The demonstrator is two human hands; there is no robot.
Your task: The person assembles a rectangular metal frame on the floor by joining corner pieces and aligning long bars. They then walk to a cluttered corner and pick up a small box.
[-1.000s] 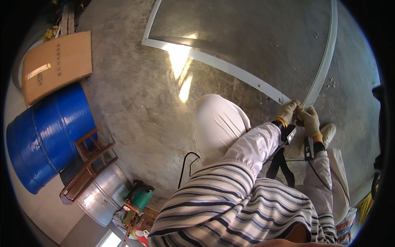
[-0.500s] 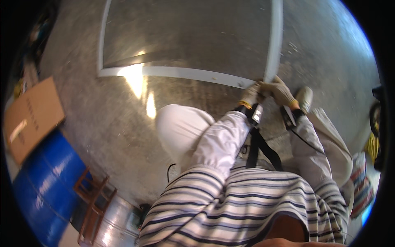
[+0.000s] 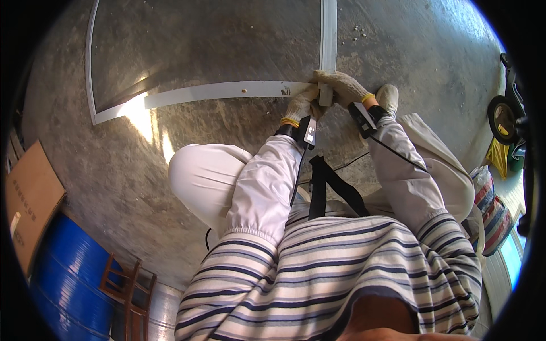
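Observation:
A pale metal frame [image 3: 210,91] with straight bars lies on the floor, and a darker patch shows inside it. Both my hands, in knitted work gloves, are at its near right corner. My left hand [image 3: 302,106] is closed around the right end of the near bar. From the other side, my right hand [image 3: 345,88] reaches across the lower end of the right bar [image 3: 329,37], its fingers bent over it. A short grey end piece [image 3: 325,95] sticks out between the hands. The undersides of the fingers are hidden.
Brown cardboard [image 3: 34,204], a blue drum [image 3: 74,273] and a brown wooden stool or rack [image 3: 131,290] stand at lower left. A wheel [image 3: 503,120] and striped bags [image 3: 492,210] are on the right. My shoe [image 3: 388,99] rests beside the right hand.
The frame and my hands sit farther left and higher in the picture as the view has shifted. My right hand now lies over the bar, and the grey end piece shows between my hands.

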